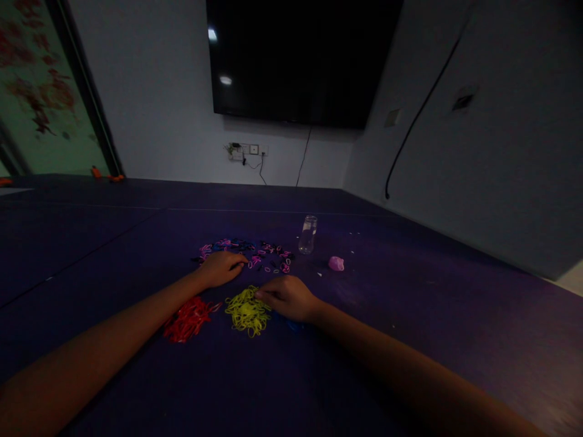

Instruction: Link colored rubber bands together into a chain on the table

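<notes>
My left hand (221,269) rests at the near edge of a loose spread of small pink, black and blue rubber bands (255,260). Its fingers are closed and bent downward; what they hold, if anything, is hidden. At the right side of a pile of yellow rubber bands (247,311) is my right hand (288,297), thumb and fingers pinched together and touching the heap. I cannot make out a band between them. Red rubber bands (187,319) lie heaped below my left wrist. Blue bands (294,326) show partly beneath my right hand.
A clear plastic bottle (308,235) stands beyond my right hand, with a crumpled pink lump (336,263) to its right. White scraps dot the purple tabletop (387,340). A dark television (300,60) hangs on the wall above sockets (254,149) and cables.
</notes>
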A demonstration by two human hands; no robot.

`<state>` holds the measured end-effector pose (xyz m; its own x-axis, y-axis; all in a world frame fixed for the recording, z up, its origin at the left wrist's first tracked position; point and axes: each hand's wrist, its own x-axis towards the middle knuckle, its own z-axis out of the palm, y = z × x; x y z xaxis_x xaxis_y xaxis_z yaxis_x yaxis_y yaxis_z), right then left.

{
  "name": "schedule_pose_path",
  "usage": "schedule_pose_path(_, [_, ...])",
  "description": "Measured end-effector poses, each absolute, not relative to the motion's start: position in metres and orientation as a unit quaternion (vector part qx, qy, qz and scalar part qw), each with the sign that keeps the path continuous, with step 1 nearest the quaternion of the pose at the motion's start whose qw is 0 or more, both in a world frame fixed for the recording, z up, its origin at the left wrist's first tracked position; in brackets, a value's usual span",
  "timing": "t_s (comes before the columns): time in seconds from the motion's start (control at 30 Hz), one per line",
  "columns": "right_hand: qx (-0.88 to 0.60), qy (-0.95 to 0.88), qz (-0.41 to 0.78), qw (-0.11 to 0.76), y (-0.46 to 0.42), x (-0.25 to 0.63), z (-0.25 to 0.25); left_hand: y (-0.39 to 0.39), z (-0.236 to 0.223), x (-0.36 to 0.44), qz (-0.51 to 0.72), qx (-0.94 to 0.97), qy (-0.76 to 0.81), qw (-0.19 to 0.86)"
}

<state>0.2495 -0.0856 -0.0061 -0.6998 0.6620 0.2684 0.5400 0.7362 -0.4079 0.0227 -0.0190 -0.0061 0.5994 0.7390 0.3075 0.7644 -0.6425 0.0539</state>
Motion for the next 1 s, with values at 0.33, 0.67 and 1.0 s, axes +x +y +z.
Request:
schedule_pose_path(0.33, [-0.365, -0.872, 0.23, 0.232, -0.08, 0.25, -0.01, -0.021, -0.004, 0.024, -0.153, -0.896, -0.415, 0.041])
schedule_pose_path(0.67, [-0.36, -0.869, 0.236, 0.243, -0.074, 0.25, -0.014, -0.019, -0.003, 0.023, -0.147, -0.893, -0.424, 0.037])
schedule_pose_path(1.0, [-0.355, -0.876, 0.212, 0.248, -0.077, 0.249, -0.012, -0.02, -0.002, 0.024, -0.135, -0.886, -0.443, 0.024])
